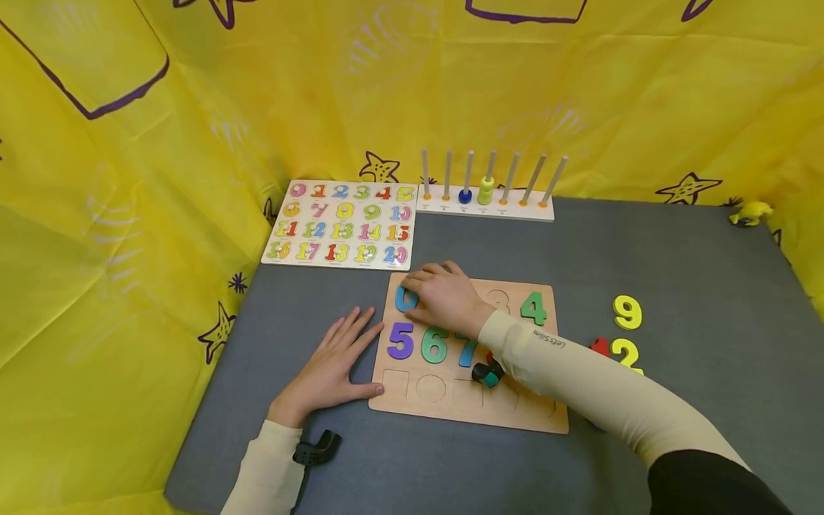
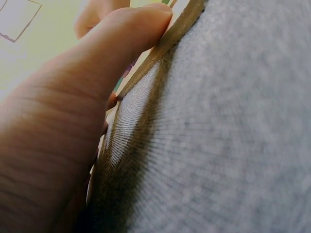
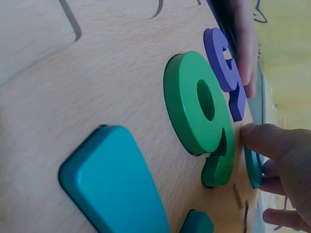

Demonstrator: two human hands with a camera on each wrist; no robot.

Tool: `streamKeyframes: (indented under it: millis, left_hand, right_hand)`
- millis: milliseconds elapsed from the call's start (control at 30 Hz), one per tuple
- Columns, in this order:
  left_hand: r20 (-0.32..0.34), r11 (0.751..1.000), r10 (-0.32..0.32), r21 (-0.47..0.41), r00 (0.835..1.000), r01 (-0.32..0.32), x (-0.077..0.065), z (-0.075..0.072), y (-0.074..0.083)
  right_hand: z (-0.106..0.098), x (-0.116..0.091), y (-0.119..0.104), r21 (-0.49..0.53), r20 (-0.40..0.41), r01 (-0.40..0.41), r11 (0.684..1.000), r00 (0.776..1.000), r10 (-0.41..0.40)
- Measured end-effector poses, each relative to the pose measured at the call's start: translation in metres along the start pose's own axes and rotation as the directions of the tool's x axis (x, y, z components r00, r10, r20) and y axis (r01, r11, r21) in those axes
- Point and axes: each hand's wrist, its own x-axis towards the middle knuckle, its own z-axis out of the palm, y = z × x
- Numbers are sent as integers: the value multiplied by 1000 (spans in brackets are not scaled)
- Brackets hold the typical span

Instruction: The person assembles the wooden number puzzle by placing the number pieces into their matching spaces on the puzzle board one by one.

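My right hand pinches the blue number 0 at the upper left of a wooden puzzle board. In the right wrist view, thumb and fingers lie on either side of that 0. My left hand lies spread out by the board's left edge; its thumb touches the edge. A purple 5, green 6, blue 7 and green 4 sit in the board. My right arm hides part of the board.
Right of the board lie a yellow 9, a yellow 2 and a red piece, partly hidden by the sleeve. Behind stand a numbered board and a peg stand with beads. A yellow toy animal is at the far right corner.
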Motion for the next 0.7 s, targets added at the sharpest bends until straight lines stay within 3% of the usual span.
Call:
streamKeyframes:
  millis: [200, 367, 533, 700]
  left_hand:
    - [-6, 1000, 8, 4, 1000, -8, 1, 1, -1]
    - [-7, 1000, 11, 4, 1000, -11, 3, 6, -1]
    - [-20, 1000, 14, 6, 1000, -14, 3, 7, 0]
    - [-41, 999, 37, 22, 998, -36, 2, 4, 0]
  right_hand:
    - [0, -4, 4, 30, -10, -7, 1000, 1000, 7]
    - [-10, -24, 15, 104, -51, -27, 994, 998, 33]
    - [-30, -67, 40, 150, -158, -41, 988, 985, 65]
    - [-48, -130, 92, 192, -220, -78, 978, 968, 120]
